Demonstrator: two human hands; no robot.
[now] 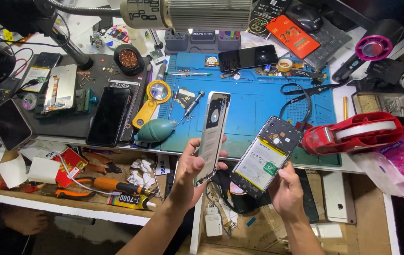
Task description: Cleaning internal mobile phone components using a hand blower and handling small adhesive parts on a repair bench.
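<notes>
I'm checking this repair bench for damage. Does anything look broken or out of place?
The phone in the right hand lies opened, battery and board bare; its back cover is off, in the left hand. No cracks or spills show.

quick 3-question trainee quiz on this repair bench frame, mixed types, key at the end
1. True or false: the left hand holds the silver back cover.
2. What does the right hand hold? A) open phone with its battery showing B) red tape dispenser C) yellow magnifier
3. What colour is the work mat under the screwdriver?

Key: 1 true; 2 A; 3 blue.
</notes>
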